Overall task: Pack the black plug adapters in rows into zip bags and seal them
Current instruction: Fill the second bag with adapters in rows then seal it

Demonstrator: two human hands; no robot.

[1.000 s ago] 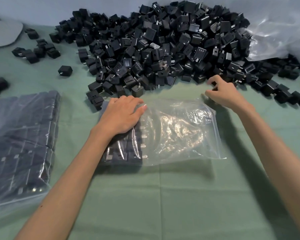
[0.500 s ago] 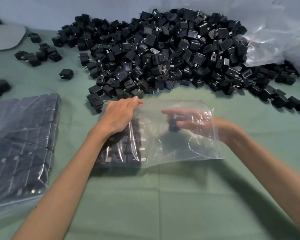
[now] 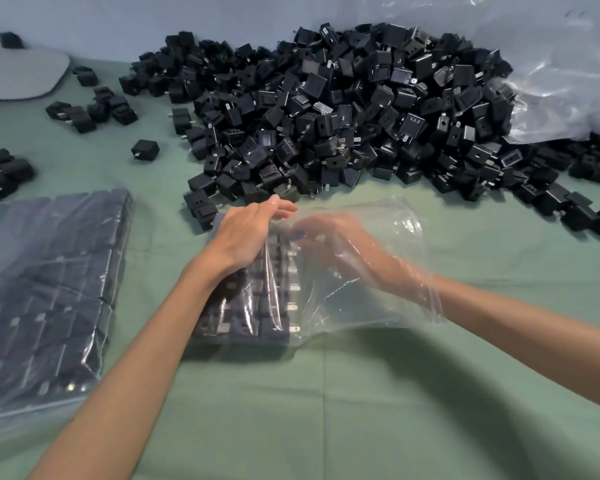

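- While lying flat on the green cloth [image 3: 361, 410] at mid-table, open at its right-hand end: clear zip bag [image 3: 388, 278], mouth around the right forearm, not yet sealed.
- Inside the zip bag, at its left end: packed rows [image 3: 257, 306] of black plug adapters, set tight side by side, metal prongs pointing right.
- On top of the zip bag, over the packed rows: left hand [image 3: 246, 233], palm down, fingers straight and together, pressing on the film, gripping nothing.
- Inside the zip bag, seen through the film: right hand [image 3: 340, 247], fingertips at the far end of the packed rows, just beside the fingers of the left hand. Cannot tell whether pinching an adapter or holding nothing.
- Behind the zip bag: large loose pile [image 3: 343, 116] of adapters, near edge just beside the bag's far side, trailing off to the right along the cloth.
- At upper right, touching the pile: crumpled clear plastic sheet [image 3: 551, 81].
- At left, well apart from the bag in work: second zip bag [image 3: 49, 282], flat, filled with adapters in rows. Seal not discernible.
- Between the second zip bag and the pile: single adapter [image 3: 145, 149], alone on the cloth.
- At upper left: small loose group [image 3: 90, 109] of adapters, near a flat grey pad [image 3: 18, 74].
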